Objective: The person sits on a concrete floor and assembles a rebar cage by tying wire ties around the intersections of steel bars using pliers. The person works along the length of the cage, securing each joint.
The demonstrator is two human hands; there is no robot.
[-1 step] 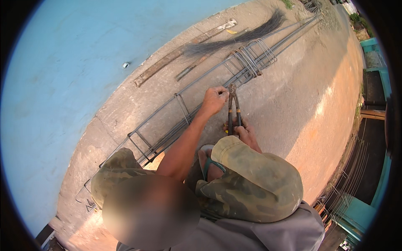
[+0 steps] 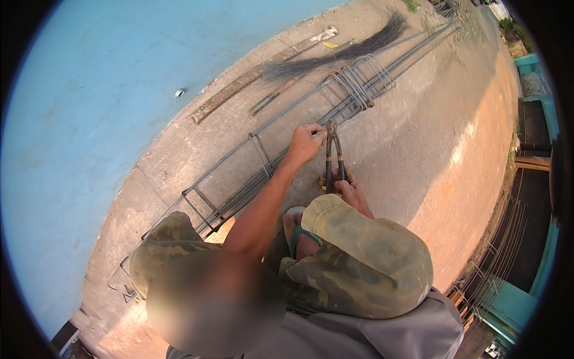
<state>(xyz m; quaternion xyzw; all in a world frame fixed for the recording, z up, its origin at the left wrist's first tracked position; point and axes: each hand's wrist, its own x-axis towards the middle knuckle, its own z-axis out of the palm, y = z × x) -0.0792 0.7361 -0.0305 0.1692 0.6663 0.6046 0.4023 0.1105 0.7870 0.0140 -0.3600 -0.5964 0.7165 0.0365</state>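
Note:
My right hand [image 2: 353,190] is wrapped around the lower handles of long-handled end-cutting pincers [image 2: 329,157], which point away from me with the handles a little apart. Just left of the pincers' jaws, my left hand [image 2: 307,143] is closed in a pinch. What sits between its fingertips, if anything, is too small to make out. Beneath and beside the left forearm runs a long steel rebar cage [image 2: 255,149], lying diagonally on the ground. Several square stirrups [image 2: 353,88] are bunched together on its bars, beyond my hands.
A bundle of thin dark wire [image 2: 341,58] lies past the cage, across a rusty flat bar [image 2: 230,93] and a shorter bar [image 2: 275,96]. A blue wall [image 2: 89,119] stands along the left. My sandalled foot [image 2: 304,242] rests close to the cage. More thin rods [image 2: 508,233] are at the far right.

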